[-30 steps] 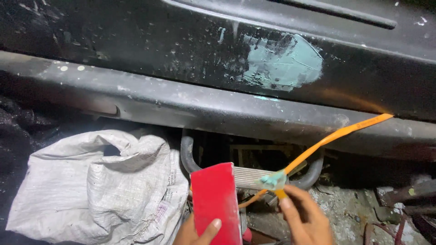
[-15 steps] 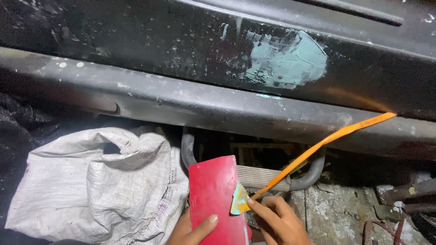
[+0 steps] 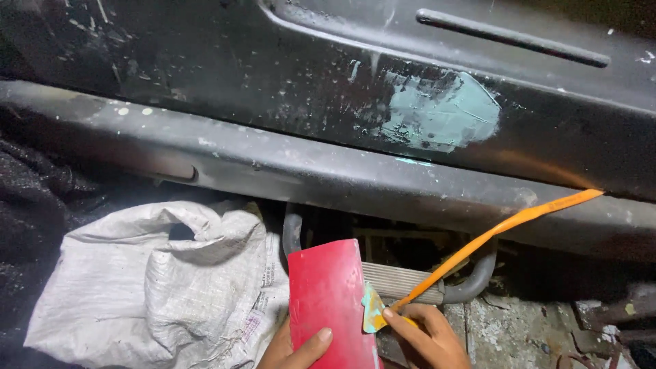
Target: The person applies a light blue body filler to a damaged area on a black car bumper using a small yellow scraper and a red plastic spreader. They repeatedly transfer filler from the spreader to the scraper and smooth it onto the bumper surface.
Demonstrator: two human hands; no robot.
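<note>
Low at the bottom edge, the left hand (image 3: 294, 348) grips a red board (image 3: 329, 301) from below, thumb pressed flat on its face, the other fingers hidden behind it. The board stands nearly upright, just beside a crumpled white sack (image 3: 157, 287). The right hand (image 3: 424, 335) pinches a small scraper (image 3: 373, 309) smeared with pale green filler, its blade touching the board's right edge — fingers closed tight round the handle. An orange strap (image 3: 506, 229) runs up from that hand toward the dark car body (image 3: 273, 102), where a patch of the same green filler (image 3: 437, 113) sits on the panel. The board looks thin, stiff and light, slick on its face, so a hold at the lower edge seems best. The scraper looks light and a little springy — best held by the handle, clear of the wet blade.
</note>
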